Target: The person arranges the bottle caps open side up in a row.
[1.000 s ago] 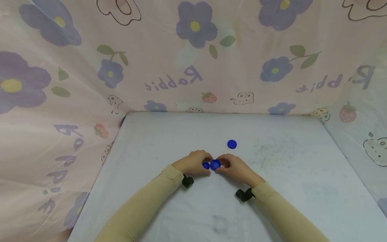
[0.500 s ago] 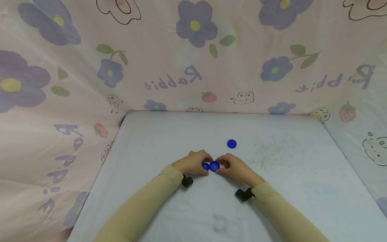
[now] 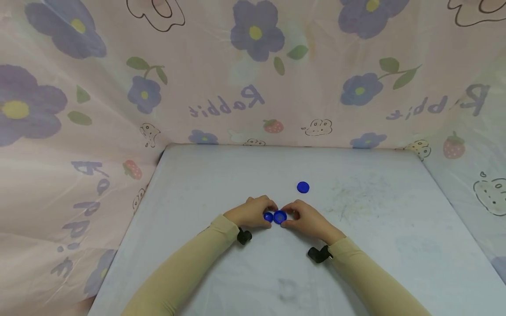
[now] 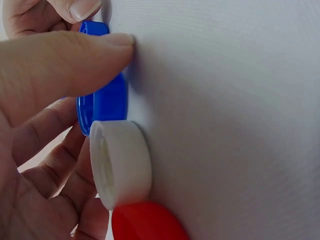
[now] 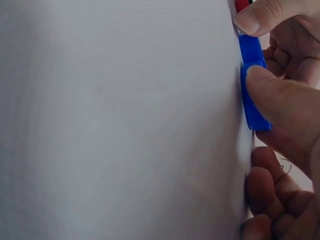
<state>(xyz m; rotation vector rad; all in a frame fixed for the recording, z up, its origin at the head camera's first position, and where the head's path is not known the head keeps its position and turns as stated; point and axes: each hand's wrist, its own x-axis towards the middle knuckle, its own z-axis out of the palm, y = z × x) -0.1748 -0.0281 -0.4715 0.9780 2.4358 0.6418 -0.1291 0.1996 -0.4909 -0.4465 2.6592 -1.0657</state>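
Note:
Two blue bottle caps lie side by side, hollow side up, between my hands in the head view. The thumb and fingers of my left hand pinch the smaller blue cap. My right hand grips the larger blue cap by its sides, and the two caps appear to touch. In the left wrist view a white cap stands against the smaller blue cap, with a red cap beyond it. My left hand hides the white and red caps in the head view.
A flat blue disc lies on the white tabletop behind my right hand. Floral cloth walls rise at the back and sides. Black wrist cameras hang under both wrists.
Both blue caps have shifted slightly left and toward me with my hands. The smaller cap, tilted earlier, now lies flatter beside the larger one. The blue disc has stayed put.

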